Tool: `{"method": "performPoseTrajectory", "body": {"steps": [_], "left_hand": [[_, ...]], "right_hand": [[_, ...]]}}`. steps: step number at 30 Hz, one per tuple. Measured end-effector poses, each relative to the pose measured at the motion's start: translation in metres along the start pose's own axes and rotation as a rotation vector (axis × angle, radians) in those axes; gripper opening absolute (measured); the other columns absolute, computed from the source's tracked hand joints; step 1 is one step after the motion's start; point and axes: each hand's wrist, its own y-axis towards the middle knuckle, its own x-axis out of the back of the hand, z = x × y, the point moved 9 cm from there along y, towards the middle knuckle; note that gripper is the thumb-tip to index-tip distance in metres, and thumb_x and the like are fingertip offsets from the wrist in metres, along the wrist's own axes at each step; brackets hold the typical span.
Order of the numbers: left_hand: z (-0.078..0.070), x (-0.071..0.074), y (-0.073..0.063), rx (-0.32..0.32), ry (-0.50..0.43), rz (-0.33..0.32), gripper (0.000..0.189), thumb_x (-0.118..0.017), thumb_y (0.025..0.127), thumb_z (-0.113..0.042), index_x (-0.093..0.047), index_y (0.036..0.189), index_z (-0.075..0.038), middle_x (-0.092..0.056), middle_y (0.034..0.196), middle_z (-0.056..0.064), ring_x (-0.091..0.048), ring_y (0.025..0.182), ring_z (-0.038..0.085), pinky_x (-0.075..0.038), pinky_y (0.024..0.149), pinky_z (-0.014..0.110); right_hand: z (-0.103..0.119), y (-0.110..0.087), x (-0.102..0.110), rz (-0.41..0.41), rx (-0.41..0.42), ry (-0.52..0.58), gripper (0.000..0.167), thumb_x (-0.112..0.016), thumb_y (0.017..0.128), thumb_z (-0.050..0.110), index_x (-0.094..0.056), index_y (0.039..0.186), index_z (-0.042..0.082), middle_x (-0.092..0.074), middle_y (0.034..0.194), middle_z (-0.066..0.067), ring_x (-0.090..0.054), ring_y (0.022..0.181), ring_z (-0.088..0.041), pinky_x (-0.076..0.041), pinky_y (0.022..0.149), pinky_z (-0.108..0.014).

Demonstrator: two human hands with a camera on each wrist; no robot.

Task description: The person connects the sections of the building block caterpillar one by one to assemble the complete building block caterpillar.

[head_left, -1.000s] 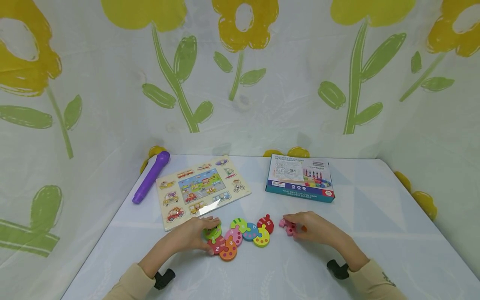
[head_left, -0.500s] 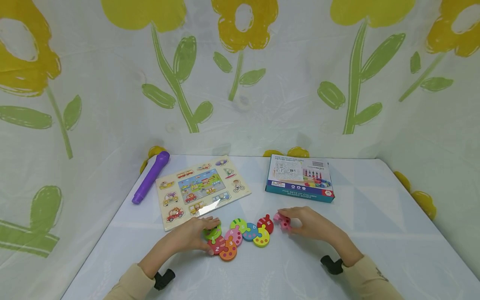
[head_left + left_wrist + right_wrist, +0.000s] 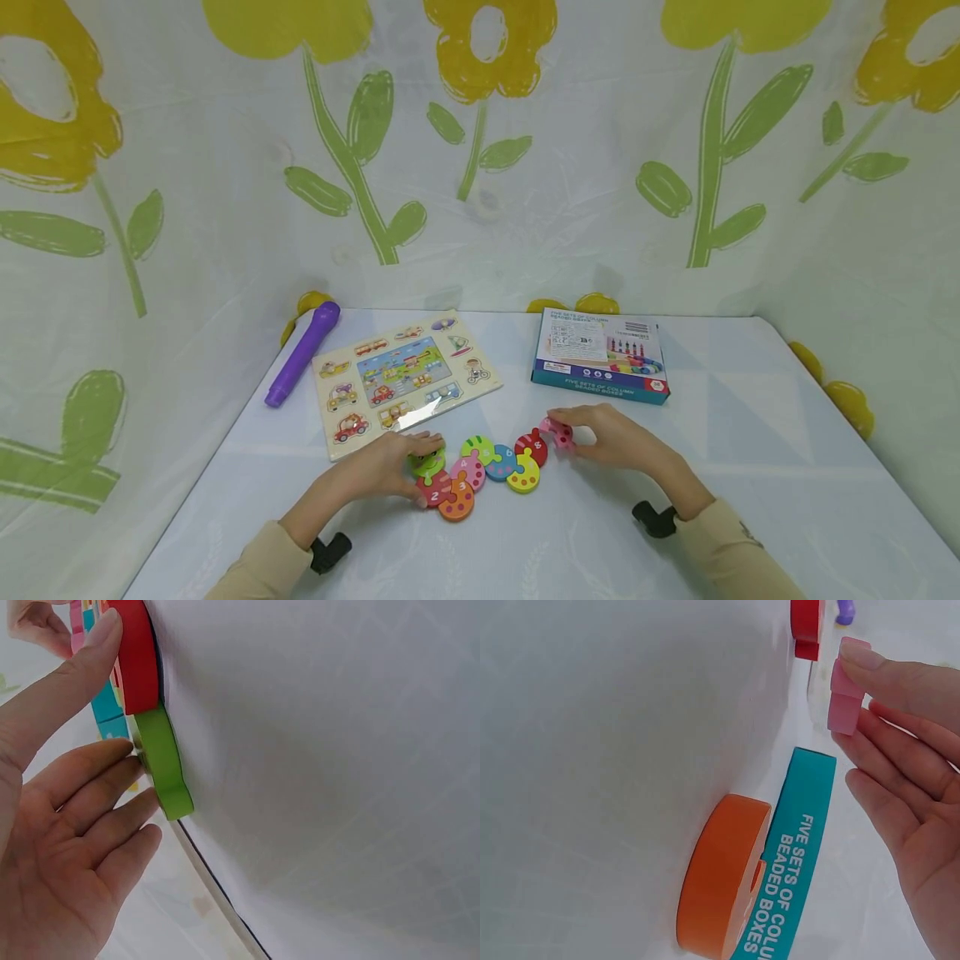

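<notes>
A caterpillar puzzle of numbered, coloured wooden pieces lies joined in a wavy row in the head view. My left hand [image 3: 378, 468] rests at its left end, thumb on the red piece marked 2 [image 3: 139, 664] and fingertips at the green face piece [image 3: 163, 761]. My right hand [image 3: 618, 439] pinches a pink dotted puzzle piece [image 3: 558, 433] between thumb and fingers. That piece is close beside the knob of the red piece marked 8 [image 3: 529, 448] and, in the right wrist view, raised off the table. An orange piece [image 3: 716, 877] lies nearby, hidden from the head view.
Behind the caterpillar lies a wooden picture puzzle board [image 3: 342, 447], with a purple toy microphone [image 3: 303, 354] left of it. A teal-edged box of beads [image 3: 600, 386] sits at the back right. Flower-printed cloth [image 3: 525, 233] surrounds the table.
My right hand has moved left and away from me with the pink piece, from beside the orange piece to the red piece marked 8. The left hand stays nearly still.
</notes>
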Motion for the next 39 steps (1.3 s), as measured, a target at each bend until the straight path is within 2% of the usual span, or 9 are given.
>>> {"method": "performPoseTrajectory", "body": {"steps": [11, 16, 23, 39], "left_hand": [[0.003, 0.001, 0.005, -0.038, -0.008, 0.028, 0.078, -0.085, 0.070, -0.033, -0.054, 0.137, -0.008, -0.051, 0.142, 0.004, -0.042, 0.134, 0.026, -0.039, 0.108, 0.041], [0.006, -0.001, 0.007, -0.037, -0.031, 0.047, 0.078, -0.084, 0.071, -0.032, -0.054, 0.138, -0.010, -0.049, 0.143, 0.002, -0.041, 0.135, 0.025, -0.038, 0.109, 0.042], [0.005, 0.000, 0.008, -0.024, -0.038, 0.060, 0.078, -0.085, 0.071, -0.031, -0.053, 0.139, -0.011, -0.049, 0.144, 0.001, -0.040, 0.136, 0.025, -0.038, 0.109, 0.043], [0.005, 0.001, 0.008, -0.030, -0.076, 0.066, 0.077, -0.085, 0.071, -0.028, -0.052, 0.139, -0.011, -0.048, 0.144, 0.000, -0.039, 0.136, 0.024, -0.037, 0.109, 0.042]], "right_hand": [[-0.002, 0.007, -0.001, 0.005, -0.017, 0.009, 0.052, -0.074, 0.085, 0.010, -0.058, 0.134, 0.007, -0.058, 0.134, -0.008, -0.051, 0.126, -0.027, -0.050, 0.096, -0.040], [-0.002, 0.009, -0.003, 0.018, -0.031, 0.017, 0.053, -0.074, 0.085, 0.009, -0.056, 0.135, 0.008, -0.057, 0.136, -0.006, -0.050, 0.128, -0.026, -0.050, 0.097, -0.040], [0.000, 0.013, -0.003, 0.027, -0.010, 0.032, 0.054, -0.074, 0.084, 0.004, -0.056, 0.135, 0.006, -0.057, 0.136, -0.008, -0.050, 0.128, -0.027, -0.049, 0.097, -0.041], [0.001, 0.018, -0.011, 0.078, -0.011, 0.044, 0.054, -0.072, 0.085, 0.002, -0.055, 0.136, 0.006, -0.057, 0.135, -0.007, -0.052, 0.126, -0.025, -0.049, 0.098, -0.040]]}}
